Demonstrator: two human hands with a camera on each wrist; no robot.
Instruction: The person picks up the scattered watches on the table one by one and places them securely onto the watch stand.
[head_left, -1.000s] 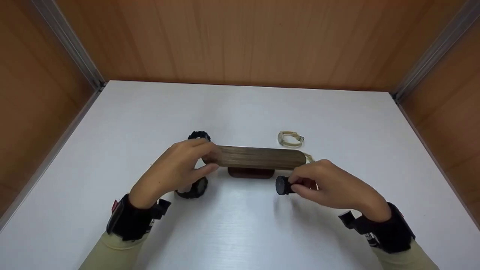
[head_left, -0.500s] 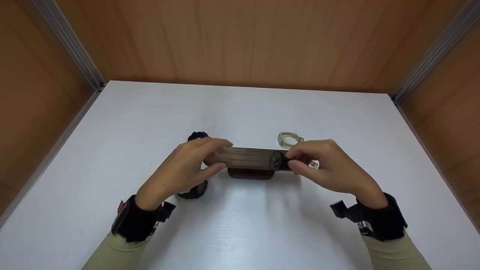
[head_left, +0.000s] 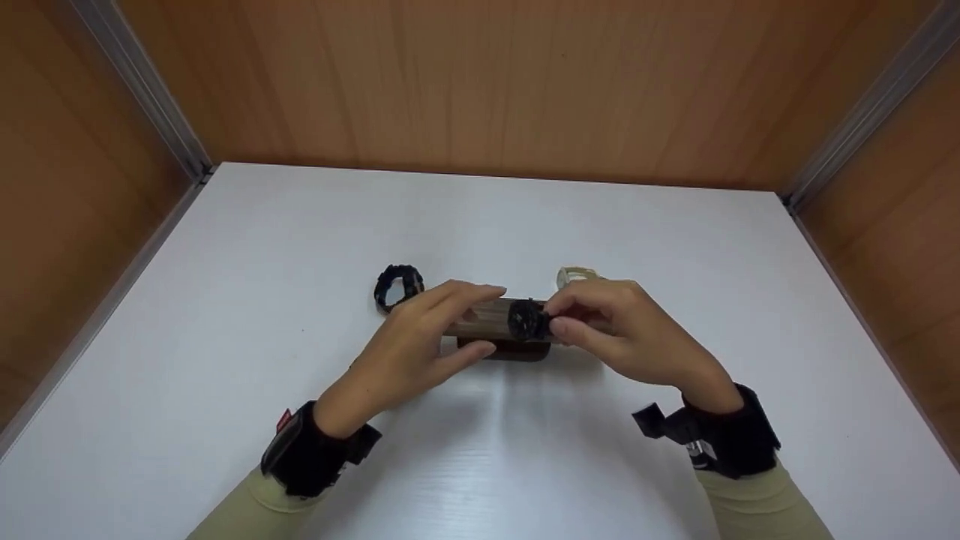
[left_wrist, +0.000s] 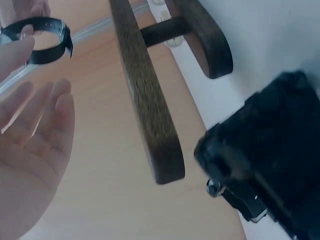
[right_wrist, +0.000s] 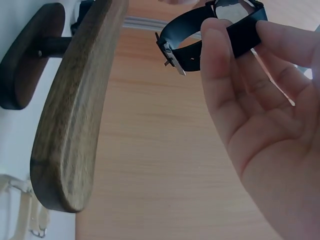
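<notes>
Black watch [head_left: 528, 320] sits pinched in the right hand [head_left: 626, 337], fingers curled round its strap, held level with the top bar of the wooden stand [head_left: 480, 327] near the bar's middle; right wrist view shows the strap [right_wrist: 210, 35] as a closed loop with a small metal buckle, gripped at the band beside the case; judged light, the band thin and flexible so the loop will sag or twist if held at one point only, the case the only stiff and weighty part; glass face likely to scratch, so best taken by the band on both sides of the case, or by the case edges, not by the buckle end; left hand [head_left: 420, 349] hovers open at the left part of the bar, fingers straight above it and thumb below, gripping nothing as far as the left wrist view shows; second black watch [head_left: 398, 286] lies on the white surface [head_left: 247, 315] behind and left of the stand; beige watch [head_left: 574, 274] lies behind the right hand, mostly hidden; against the picture a second earlier, the right hand has carried the black watch up from in front of the stand's right end to the bar's middle; the left hand has shifted right along the bar, and both forearms have drawn inward.
</notes>
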